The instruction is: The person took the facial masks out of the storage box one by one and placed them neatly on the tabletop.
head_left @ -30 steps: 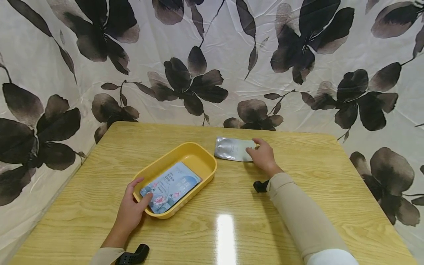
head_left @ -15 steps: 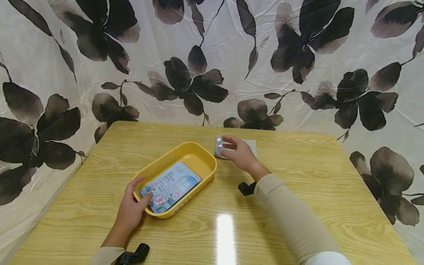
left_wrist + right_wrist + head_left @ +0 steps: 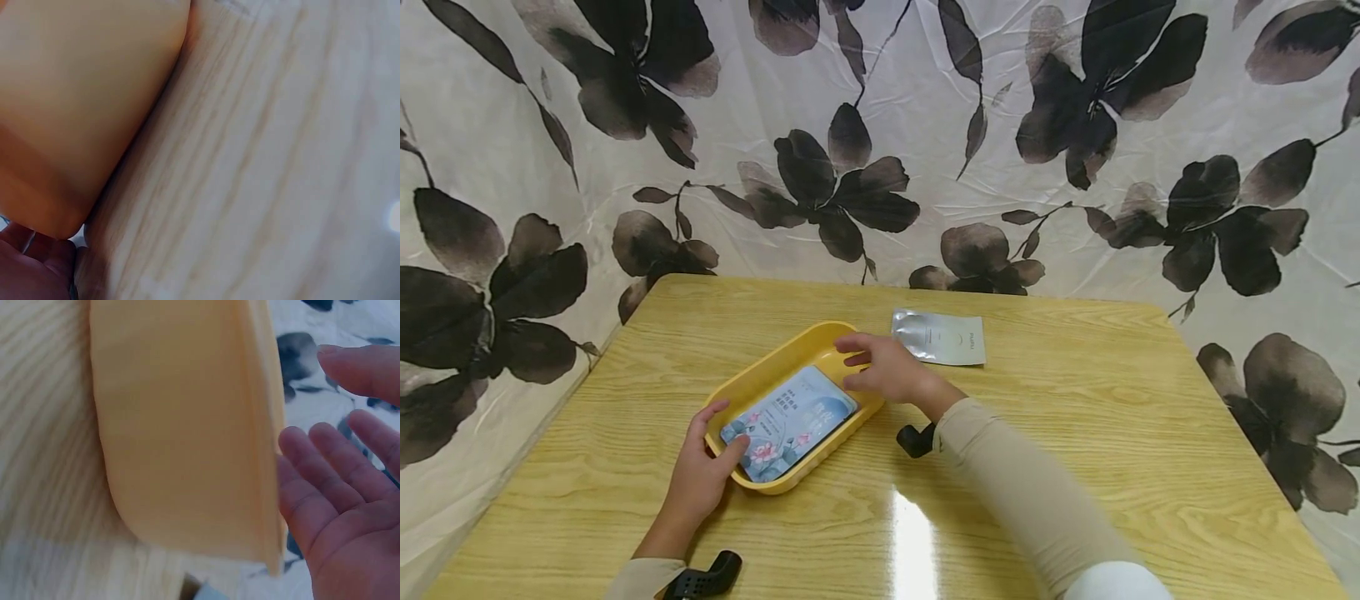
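My left hand [image 3: 700,467] grips the near left end of a yellow plastic basket [image 3: 763,379], thumb over the rim. Inside lies a flat blue sheet mask packet [image 3: 790,421] with pink flowers; whether others lie under it I cannot tell. Over the basket's far right end is my right hand [image 3: 891,371], fingers spread and holding nothing. In the right wrist view, those fingers [image 3: 328,465] are beside the rim; contact is unclear. A silver and pale green sheet mask packet [image 3: 938,337] lies flat on the table, just behind the right hand.
The wooden table [image 3: 1075,400] ends at its back edge against a white cloth [image 3: 955,108] printed with dark flowers. Black wrist devices show on the left wrist [image 3: 703,575] and the right wrist [image 3: 916,440]. A bright reflection lies on the tabletop.
My right hand has moved left from the silver packet to above the basket's far end, with nothing in it. The silver packet stays on the table. My left hand keeps its place.
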### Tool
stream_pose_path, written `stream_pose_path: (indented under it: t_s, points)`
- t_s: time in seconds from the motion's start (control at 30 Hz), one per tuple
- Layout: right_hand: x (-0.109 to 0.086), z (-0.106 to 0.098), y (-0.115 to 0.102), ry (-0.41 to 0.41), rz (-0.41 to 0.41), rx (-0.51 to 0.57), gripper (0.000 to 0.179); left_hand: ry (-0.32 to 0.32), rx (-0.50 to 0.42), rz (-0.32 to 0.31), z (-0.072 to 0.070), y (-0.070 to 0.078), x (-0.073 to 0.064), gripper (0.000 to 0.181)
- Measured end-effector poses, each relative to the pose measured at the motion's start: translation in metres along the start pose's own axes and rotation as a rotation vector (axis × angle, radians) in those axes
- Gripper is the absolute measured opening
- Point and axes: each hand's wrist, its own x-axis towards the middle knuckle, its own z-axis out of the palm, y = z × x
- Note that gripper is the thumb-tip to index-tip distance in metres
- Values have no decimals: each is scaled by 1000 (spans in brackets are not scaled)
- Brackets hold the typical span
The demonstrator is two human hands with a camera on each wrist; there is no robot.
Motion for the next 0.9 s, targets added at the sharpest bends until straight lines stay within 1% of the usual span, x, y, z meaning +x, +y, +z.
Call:
stream_pose_path:
  t_s: [0.17, 0.3, 0.6, 0.9]
  points:
    - [7, 13, -6, -77, 27, -65, 60, 2, 0, -1, 1, -1, 0, 60]
    - [12, 21, -8, -113, 47, -91, 59, -4, -1, 5, 1, -1, 0, 60]
    - [15, 28, -11, -126, 123, -162, 61, 3, 4, 16, 1, -1, 0, 59]
    - [18, 31, -10, -148, 138, -250, 60, 5, -1, 8, 0, -1, 0, 58]
